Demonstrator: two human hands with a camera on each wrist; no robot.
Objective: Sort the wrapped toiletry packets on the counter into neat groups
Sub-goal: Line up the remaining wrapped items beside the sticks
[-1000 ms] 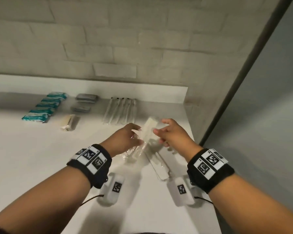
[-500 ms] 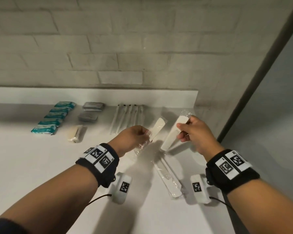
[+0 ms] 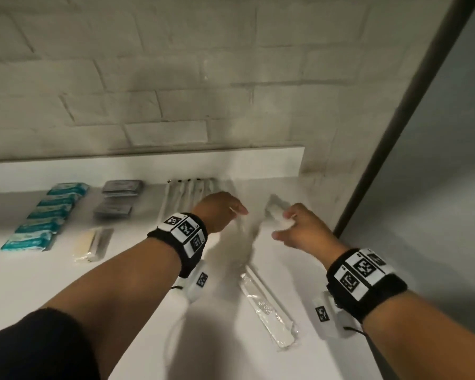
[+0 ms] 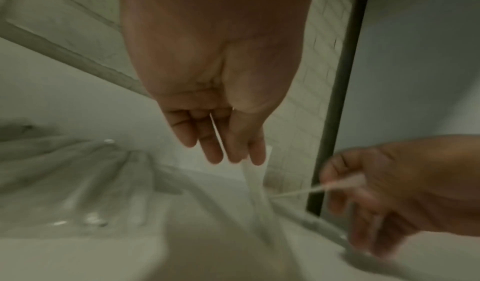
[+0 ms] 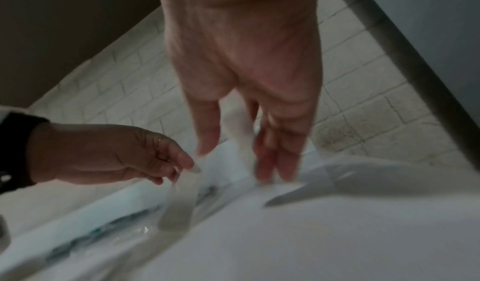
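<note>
My left hand (image 3: 237, 212) pinches a clear-wrapped white comb packet (image 3: 246, 231), blurred and hanging down just right of the toothbrush row (image 3: 188, 197). The left wrist view shows the same comb packet (image 4: 255, 174) held between my thumb and fingers (image 4: 233, 152). My right hand (image 3: 284, 219) pinches a second white comb packet (image 3: 276, 213) near the back ledge. In the right wrist view that second packet (image 5: 240, 133) sits between thumb and fingers. A third long wrapped packet (image 3: 266, 304) lies on the white counter (image 3: 137, 272) between my forearms.
Along the back stand a row of teal packets (image 3: 47, 215), grey packets (image 3: 121, 187) and a beige wrapped bar (image 3: 89, 244). A brick wall (image 3: 176, 91) and raised ledge (image 3: 231, 163) bound the back. A dark frame post (image 3: 381, 160) and grey panel close the right side.
My hands drew apart, each with its own comb packet, and both reached toward the back ledge. The left one moved to beside the toothbrush row.
</note>
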